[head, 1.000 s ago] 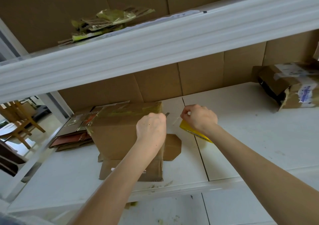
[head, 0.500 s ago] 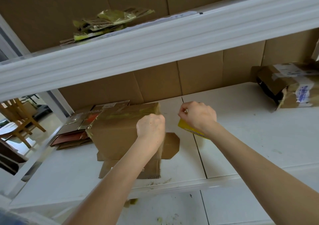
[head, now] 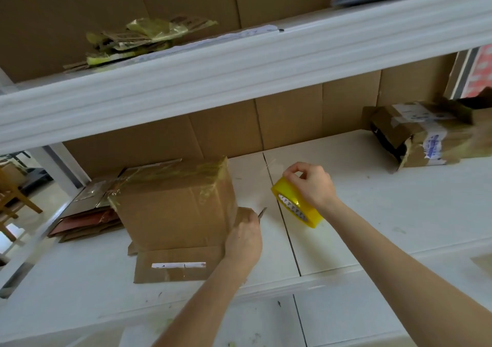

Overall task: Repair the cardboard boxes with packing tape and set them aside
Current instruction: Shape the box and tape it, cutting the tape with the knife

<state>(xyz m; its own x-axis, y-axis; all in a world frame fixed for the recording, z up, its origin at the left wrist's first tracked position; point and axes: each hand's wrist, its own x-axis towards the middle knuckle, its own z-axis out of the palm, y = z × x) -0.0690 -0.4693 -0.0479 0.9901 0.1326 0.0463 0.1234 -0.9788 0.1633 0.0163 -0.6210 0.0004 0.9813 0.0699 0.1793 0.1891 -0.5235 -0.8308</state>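
A brown cardboard box (head: 173,205) stands on the white shelf (head: 372,213), its top covered with wrinkled clear tape and its flaps (head: 175,265) spread flat in front. My left hand (head: 245,237) rests against the box's lower right corner beside a side flap and grips a small grey blade (head: 262,212) that points up. To the right, my right hand (head: 311,184) holds a yellow roll of packing tape (head: 295,205) above the shelf, thumb and fingers pinching at its top edge. The roll is apart from the box.
A torn, taped box (head: 420,133) lies at the back right of the shelf. Flattened cardboard pieces (head: 85,219) are stacked left of the box. The upper shelf (head: 239,67) overhangs closely and carries crumpled tape and cardboard scraps (head: 149,37). A wooden chair (head: 13,200) stands far left.
My left hand has dropped from the box's top right edge to its lower right corner. My right hand has moved right, away from the box, with the tape roll in fuller view.
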